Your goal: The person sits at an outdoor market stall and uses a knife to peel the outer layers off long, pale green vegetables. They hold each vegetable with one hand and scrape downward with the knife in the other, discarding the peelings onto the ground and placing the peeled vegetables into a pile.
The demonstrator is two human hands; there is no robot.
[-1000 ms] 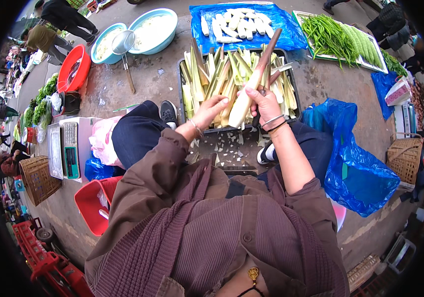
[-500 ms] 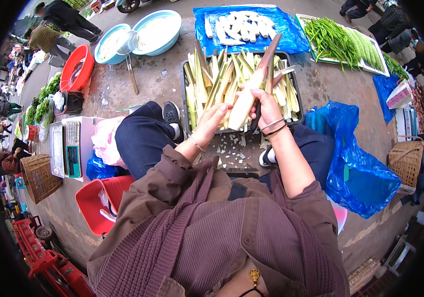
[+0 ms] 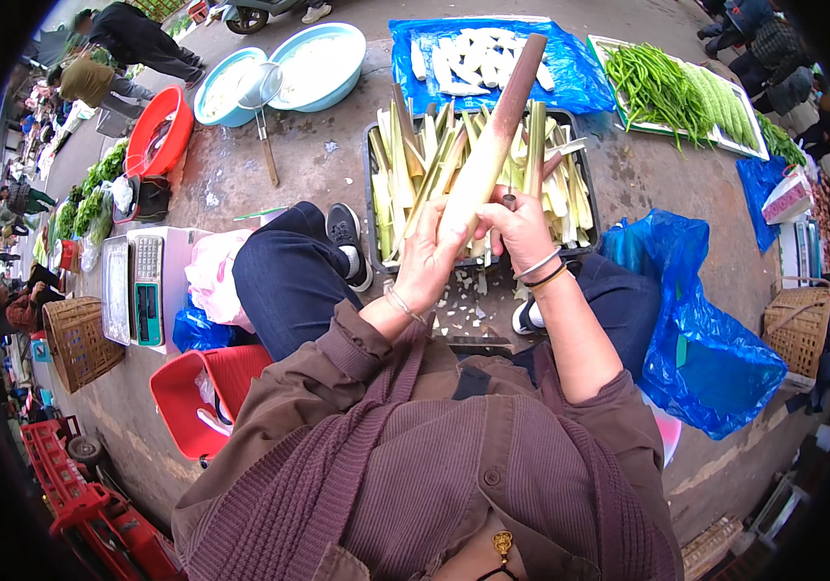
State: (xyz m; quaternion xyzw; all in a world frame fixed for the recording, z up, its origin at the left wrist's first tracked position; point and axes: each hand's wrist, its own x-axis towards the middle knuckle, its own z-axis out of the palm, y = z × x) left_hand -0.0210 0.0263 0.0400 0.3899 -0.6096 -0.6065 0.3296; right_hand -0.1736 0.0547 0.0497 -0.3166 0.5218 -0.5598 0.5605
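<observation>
Grey pavement (image 3: 323,194), black plastic tray (image 3: 371,198) of pale husks (image 3: 434,160), long purple-tipped pale stalk (image 3: 494,142) slanted above, person's left hand (image 3: 427,259) closed round its lower end by the near edge, right hand (image 3: 523,234) curled round a dark tool (image 3: 509,201).

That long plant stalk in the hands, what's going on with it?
A person holds the long, pale stalk with a purple-brown top in the left hand. The right hand is right beside it, closed around a small dark object, mostly hidden. Beyond the hands, a black rectangular crate is full of pale green and yellowish strips. Farther back, white tapered pieces lie on a shiny blue plastic sheet.
</observation>
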